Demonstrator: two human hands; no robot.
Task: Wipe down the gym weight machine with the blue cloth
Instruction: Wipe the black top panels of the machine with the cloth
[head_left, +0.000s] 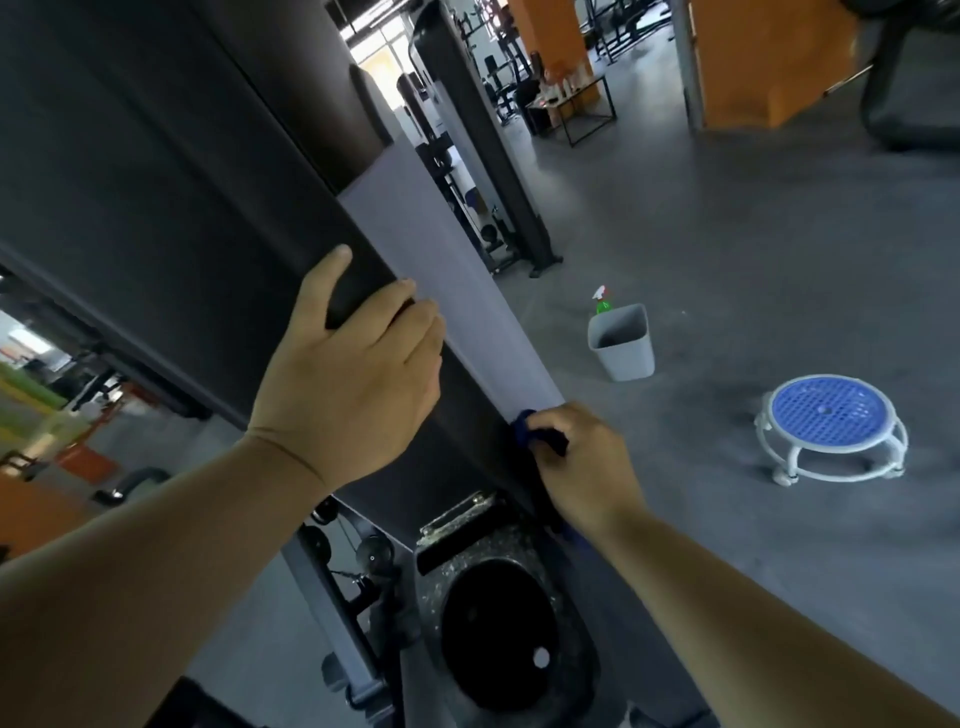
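Wiping target, machine (208, 182): a tall dark upright is seen slanting across the view, with a pale grey panel (457, 291) along its right face
Stool (831, 426): a low white one with a blue seat is stood on the floor, well apart to the right
Bin (623, 348): a grey one is set on the floor beyond the panel
Left hand (353, 384): the dark edge of the upright is gripped, thumb on one side and curled fingers over the other, seemingly as a brace
Right hand (587, 462): fingers are closed round the cloth (535, 434), which is pressed to the panel's lower end, where it meets the dark frame
Cloth: blue, bunched, mostly hidden under the fingers
Spray bottle (602, 301): green, tucked just behind the bin, untouched
Step in hand: the panel's lower edge is judged to be under wiping
Next move: a long firm stroke up the panel is called for, with more of the cloth spread flat against it
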